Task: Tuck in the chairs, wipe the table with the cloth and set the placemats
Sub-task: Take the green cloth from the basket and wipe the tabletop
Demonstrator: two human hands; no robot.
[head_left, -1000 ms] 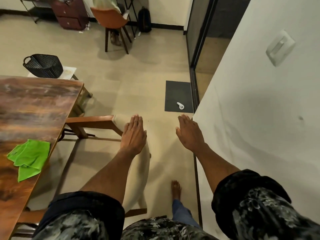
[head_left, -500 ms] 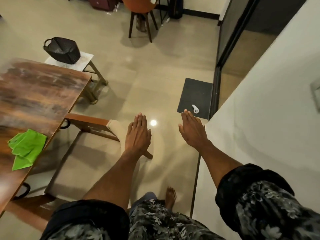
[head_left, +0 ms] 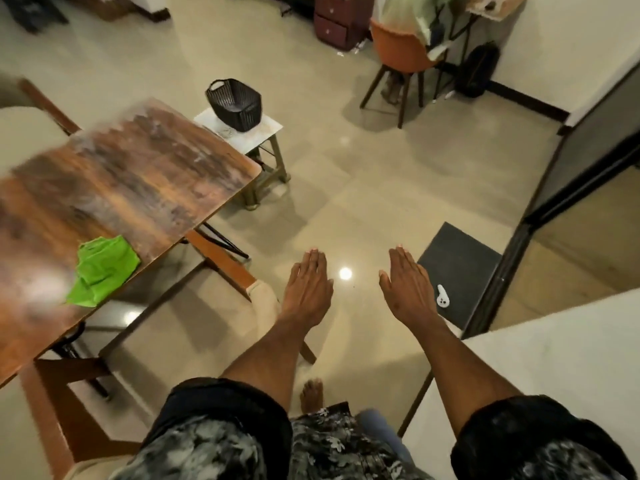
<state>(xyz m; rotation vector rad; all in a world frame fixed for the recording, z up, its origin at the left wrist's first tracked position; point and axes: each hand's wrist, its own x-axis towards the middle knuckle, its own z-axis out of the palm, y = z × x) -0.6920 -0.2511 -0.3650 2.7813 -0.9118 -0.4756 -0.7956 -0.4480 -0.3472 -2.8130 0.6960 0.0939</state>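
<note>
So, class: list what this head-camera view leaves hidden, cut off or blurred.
- Chair: seat partly under the table, back partly behind the left hand; touching or not, unclear.
- Placemats: none in view.
- Table's left end: cut off by the frame edge.
- Cloth: blurred, folds unreadable.
- Right hand: palm side hidden.

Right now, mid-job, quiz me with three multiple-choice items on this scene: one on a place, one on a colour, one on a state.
1. Where does the cloth lie?
A. On the floor
B. On the wooden table, near its edge
C. In the black basket

2. What colour is the cloth?
A. Green
B. Blue
C. White

3. What are the hands doing?
A. Both grip the cloth
B. The left grips the chair
C. Both are flat-fingered and hold nothing

Key: 1 B, the cloth sits crumpled on the tabletop by the near edge. 2 A, it is bright green. 3 C, the left hand and right hand show straight fingers over the floor.
</note>
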